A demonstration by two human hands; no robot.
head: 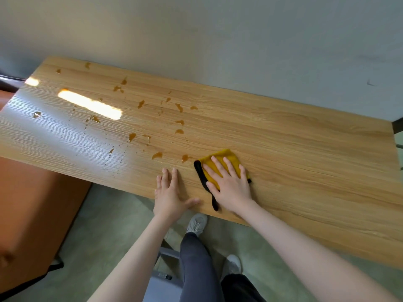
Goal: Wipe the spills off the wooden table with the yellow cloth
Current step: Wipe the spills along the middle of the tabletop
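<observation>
My right hand (229, 182) lies flat on the yellow cloth (220, 164), fingers straight and spread, pressing it onto the desk (305, 149) near the front edge, while my left hand (172, 192) rests flat on bare wood just beside it at nine o'clock, fingers straight and holding nothing. The risk I see is smearing: the brown spills (157, 118) run from ten o'clock of the cloth far out towards the left end, and one small folded pad may soak through and drag streaks across the grain instead of lifting them. A sweep towards the front edge could also push liquid off onto my shoes (197, 223) and the floor (113, 232). The cloth is mustard yellow, folded into a small square, with a black trim along its left side trailing down past my thumb. The nearest blot (185, 158) sits just off its upper left corner, not yet touched.
</observation>
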